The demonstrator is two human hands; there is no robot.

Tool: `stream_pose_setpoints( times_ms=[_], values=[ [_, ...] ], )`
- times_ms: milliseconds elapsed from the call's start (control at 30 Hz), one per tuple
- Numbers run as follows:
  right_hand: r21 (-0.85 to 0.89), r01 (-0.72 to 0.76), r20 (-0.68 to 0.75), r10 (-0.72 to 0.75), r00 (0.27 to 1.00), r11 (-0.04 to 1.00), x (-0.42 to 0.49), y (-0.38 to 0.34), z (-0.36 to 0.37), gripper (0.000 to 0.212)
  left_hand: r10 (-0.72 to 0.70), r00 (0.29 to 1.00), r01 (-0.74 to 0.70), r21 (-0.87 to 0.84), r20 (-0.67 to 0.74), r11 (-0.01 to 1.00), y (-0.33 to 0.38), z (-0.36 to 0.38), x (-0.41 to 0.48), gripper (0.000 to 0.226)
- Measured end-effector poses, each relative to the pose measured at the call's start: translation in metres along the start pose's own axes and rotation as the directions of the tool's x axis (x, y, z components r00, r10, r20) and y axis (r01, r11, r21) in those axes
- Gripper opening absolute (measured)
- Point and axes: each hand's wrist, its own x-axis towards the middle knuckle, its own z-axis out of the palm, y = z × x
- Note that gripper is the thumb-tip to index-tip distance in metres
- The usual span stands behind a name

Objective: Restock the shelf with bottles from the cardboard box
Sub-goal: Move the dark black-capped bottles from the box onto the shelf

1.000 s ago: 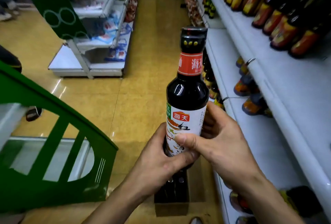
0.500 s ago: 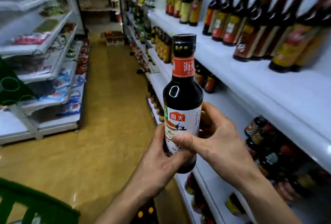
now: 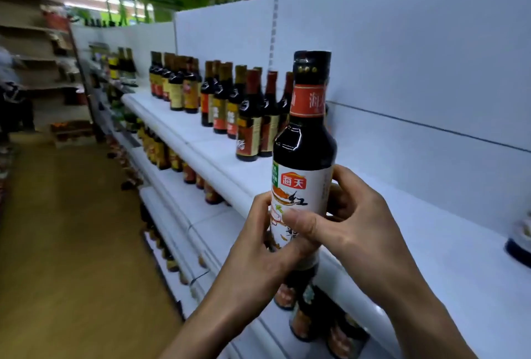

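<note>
Several tiers of white shelving fill the right side of the view.
Back panel (image 3: 402,57) — plain white, rising behind the top shelf (image 3: 431,243), whose near stretch lies bare.
Floor (image 3: 71,243) — a yellow-brown aisle at left.
Lower shelves (image 3: 178,189) — stepped beneath the top one, carrying dark bottles with orange labels.
Standing bottles (image 3: 247,117) — a dark cluster with red and brown necks, upright on the top shelf, farther along it and left of the held one.
Right hand (image 3: 365,229) — fingers curled round the far side of the label, thumb laid across its front.
Left hand (image 3: 258,243) — wrapped round the lower body from the left, thumb on the label front just under the right thumb.
Bottle (image 3: 304,151) — dark glass with a white label, red logo, red neck band and black cap. Both hands grip it upright in front of the top shelf's edge.
Dark-based item (image 3: 520,241) — cut off by the right border, standing on the same shelf, well apart from the hands.
</note>
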Motion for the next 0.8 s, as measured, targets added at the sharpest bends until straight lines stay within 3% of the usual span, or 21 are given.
stream_pose_setpoints(
  times_ms=[400, 800],
  values=[
    [-0.104, -0.065, -0.327, 0.027, 0.945, 0.992, -0.014, 0.016, -0.099, 0.053, 0.038, 0.945, -0.02, -0.058, 0.323, 0.998, -0.003, 0.1, 0.061, 0.041],
    [-0.133, -0.245, -0.628, 0.109, 0.771, 0.96, -0.036, 0.046, -0.154, 0.059, 0.0, 0.734, 0.128, -0.139, 0.679, 0.982, -0.028, 0.188, 0.106, 0.044]
  ],
)
